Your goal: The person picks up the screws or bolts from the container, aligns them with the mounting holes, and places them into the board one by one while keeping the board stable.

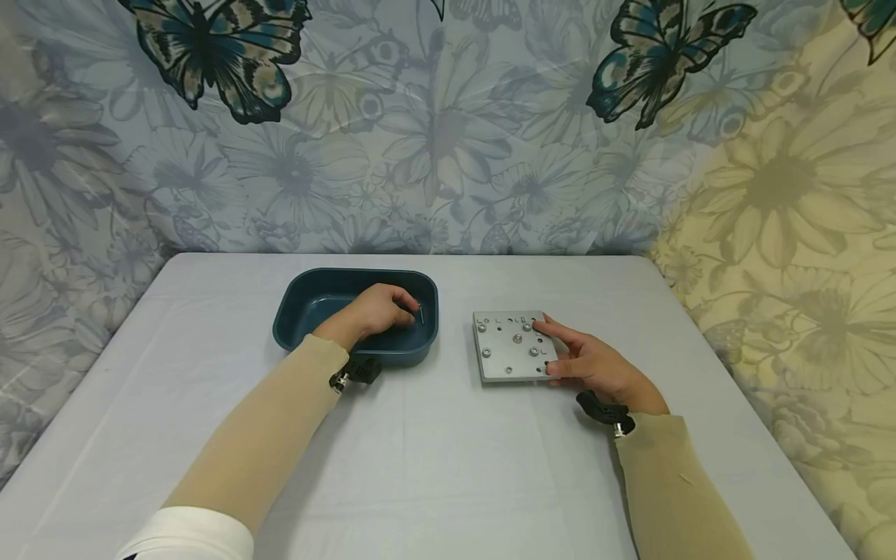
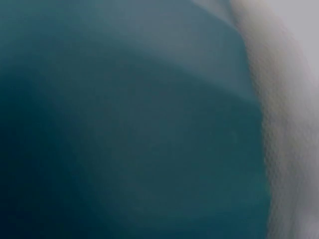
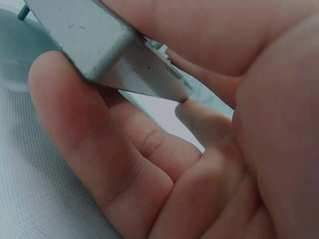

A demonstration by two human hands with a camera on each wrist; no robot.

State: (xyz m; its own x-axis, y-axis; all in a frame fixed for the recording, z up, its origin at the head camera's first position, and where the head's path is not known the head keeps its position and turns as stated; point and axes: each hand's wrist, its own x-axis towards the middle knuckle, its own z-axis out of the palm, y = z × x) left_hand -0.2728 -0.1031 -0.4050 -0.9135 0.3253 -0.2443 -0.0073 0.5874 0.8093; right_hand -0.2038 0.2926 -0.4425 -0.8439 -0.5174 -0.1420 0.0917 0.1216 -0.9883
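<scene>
My left hand reaches down into the dark teal tray, thumb and index finger bent toward each other. Right at those fingertips is a small metal screw; I cannot tell whether they pinch it. Over to the right, my right hand grips the right side of a square silver metal plate. Several screw heads and holes dot its upper face. In the right wrist view, fingers support a corner of the plate, and a threaded screw end sticks out from its underside.
A white cloth covers the table. Butterfly-patterned fabric hangs behind it and along both sides. The left wrist view is a blur of the tray wall. Black wrist cameras sit at the cuffs.
</scene>
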